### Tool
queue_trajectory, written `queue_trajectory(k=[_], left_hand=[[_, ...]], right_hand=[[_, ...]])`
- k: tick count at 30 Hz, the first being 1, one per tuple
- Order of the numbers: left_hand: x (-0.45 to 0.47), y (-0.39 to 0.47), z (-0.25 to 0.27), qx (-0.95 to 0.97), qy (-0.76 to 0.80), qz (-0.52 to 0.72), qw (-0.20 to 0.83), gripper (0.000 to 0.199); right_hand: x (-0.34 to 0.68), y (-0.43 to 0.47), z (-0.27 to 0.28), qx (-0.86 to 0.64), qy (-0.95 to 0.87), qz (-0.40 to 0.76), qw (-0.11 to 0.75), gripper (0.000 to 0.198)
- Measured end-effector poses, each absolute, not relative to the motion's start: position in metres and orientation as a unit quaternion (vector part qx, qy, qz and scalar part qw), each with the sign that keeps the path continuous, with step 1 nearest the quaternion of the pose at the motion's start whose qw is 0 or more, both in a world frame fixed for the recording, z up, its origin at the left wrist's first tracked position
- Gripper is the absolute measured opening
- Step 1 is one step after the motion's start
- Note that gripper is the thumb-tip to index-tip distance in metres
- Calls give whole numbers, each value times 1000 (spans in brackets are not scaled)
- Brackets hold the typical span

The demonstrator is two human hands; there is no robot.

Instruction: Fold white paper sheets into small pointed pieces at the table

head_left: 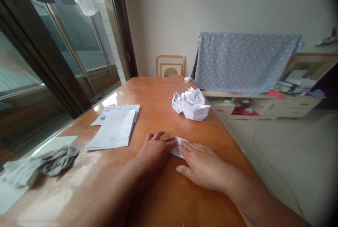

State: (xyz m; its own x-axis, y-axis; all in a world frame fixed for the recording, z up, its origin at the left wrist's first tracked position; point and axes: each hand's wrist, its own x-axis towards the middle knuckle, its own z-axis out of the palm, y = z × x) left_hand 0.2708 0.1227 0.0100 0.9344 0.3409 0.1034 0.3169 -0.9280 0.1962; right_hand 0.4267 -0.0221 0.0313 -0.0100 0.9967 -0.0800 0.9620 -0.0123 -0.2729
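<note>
A small folded piece of white paper (176, 152) lies on the brown table between my two hands. My left hand (156, 148) rests on its left side, with the fingertips pressing the paper down and the other fingers loosely spread. Flat across the paper's right part lies my right hand (202, 163), fingers stretched out and thumb apart on the tabletop. Both hands partly cover the paper. Beyond them stands a cluster of nested folded paper shapes (196, 111), white with faint printing. To the left is a stack of printed sheets (113, 130), lying flat.
A crumpled grey cloth (59, 160) lies at the table's left edge over a pale sheet. A small white box (188, 79) sits at the far end of the table (153, 96). A low white cabinet (264, 105) stands along the wall, beneath a spotted blue cloth (243, 61).
</note>
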Motion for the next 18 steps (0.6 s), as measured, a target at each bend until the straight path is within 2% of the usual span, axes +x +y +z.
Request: queue_trajectory(k=[10, 15, 18], left_hand=[[273, 126, 7, 972, 181, 101, 110, 48], [273, 126, 5, 960, 232, 112, 108, 37], [272, 126, 5, 958, 250, 106, 94, 41]], right_hand=[[429, -24, 38, -694, -705, 128, 75, 77], [430, -25, 39, -687, -711, 126, 83, 70], [431, -25, 40, -687, -710, 124, 89, 68]])
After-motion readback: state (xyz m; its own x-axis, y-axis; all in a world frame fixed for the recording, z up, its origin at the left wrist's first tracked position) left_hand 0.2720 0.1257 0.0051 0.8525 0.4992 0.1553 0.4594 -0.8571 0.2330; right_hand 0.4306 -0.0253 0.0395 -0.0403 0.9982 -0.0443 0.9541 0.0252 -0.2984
